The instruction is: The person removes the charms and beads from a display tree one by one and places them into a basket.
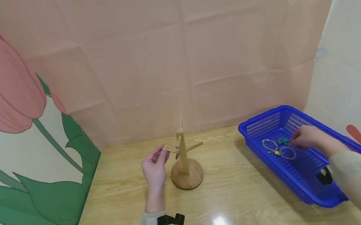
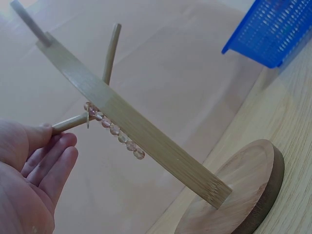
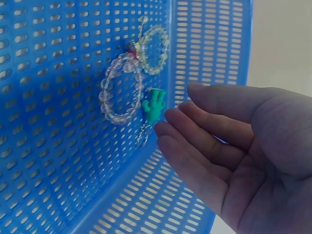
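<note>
**Left hand at wooden stand peg, right hand in blue basket**

No readable writing, brand or label anywhere in view.

Landmark: wooden stand [image 1: 185, 161], round base on the table [image 1: 116, 198], flat post upright in the head view, short pegs sticking out sideways and upward.

Left of the stand: left hand [image 1: 154, 168], palm toward the stand, fingertips [image 2: 61, 146] at the end of the left-pointing peg [image 2: 70, 123]. The thumb touches the peg tip; whether the fingers pinch it or just touch is not clear, they look relaxed. Black strap on the wrist below.

On the stand: pale pink bead bracelet [image 2: 114, 129] hangs on that left peg, right against the post, small metal ring at its outer end. In the left wrist view the strand runs along the post's edge; the peg's long axis points away from the post toward the hand.

Right of the stand: blue basket [image 1: 255, 127] on the table, long axis running away from the stand's side toward the near right corner. Inside: clear bead bracelet [image 3: 119, 90], smaller pale green bracelet [image 3: 155, 48] touching it, and a green charm [image 3: 155, 105] just beside both.

Right hand [image 1: 305, 137] is inside the basket, fingers straight and loose, holding nothing, fingertips [image 3: 168, 129] just beside the green charm, not clearly touching.
</note>
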Demonstrator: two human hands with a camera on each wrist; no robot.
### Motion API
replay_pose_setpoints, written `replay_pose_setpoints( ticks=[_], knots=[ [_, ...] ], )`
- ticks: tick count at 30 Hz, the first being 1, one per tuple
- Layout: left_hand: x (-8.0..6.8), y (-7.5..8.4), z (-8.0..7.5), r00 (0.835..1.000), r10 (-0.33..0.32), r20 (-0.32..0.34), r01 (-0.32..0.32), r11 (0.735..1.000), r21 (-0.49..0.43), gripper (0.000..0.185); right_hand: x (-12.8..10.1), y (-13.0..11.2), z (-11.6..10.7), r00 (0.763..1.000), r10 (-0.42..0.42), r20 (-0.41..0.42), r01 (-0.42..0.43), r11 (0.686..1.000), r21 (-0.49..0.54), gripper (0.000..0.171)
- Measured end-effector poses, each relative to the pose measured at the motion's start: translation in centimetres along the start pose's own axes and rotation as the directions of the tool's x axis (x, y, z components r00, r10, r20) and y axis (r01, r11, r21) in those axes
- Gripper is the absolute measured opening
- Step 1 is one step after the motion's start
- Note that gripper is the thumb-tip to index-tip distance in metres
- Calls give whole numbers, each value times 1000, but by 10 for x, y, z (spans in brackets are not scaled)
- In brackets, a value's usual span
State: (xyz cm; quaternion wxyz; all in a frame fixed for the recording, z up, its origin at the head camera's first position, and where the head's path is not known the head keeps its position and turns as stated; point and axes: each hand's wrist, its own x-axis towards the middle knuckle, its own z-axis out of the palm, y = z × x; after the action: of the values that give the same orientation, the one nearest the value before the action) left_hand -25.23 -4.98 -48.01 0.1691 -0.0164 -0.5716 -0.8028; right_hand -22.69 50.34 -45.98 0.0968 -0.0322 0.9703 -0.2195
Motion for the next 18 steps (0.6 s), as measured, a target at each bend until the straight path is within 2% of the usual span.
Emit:
replay_pose_setpoints(
  ticks=[7,15,18],
  knots=[
    [1,0,-1,1000,3,8,-3,1000,16,22,-1,-13,-7,999,-28,-34,28,1000,1,37],
    [2,-1,-1,1000,1,12,-1,1000,-1,24,-8,-42,-16,993,-25,-114,37,993,108,50],
    [2,-1,-2,1000,1,0,-1,1000,-4,26,-8,-54,-15,991,-32,-128,47,992,119,53]
  ],
)
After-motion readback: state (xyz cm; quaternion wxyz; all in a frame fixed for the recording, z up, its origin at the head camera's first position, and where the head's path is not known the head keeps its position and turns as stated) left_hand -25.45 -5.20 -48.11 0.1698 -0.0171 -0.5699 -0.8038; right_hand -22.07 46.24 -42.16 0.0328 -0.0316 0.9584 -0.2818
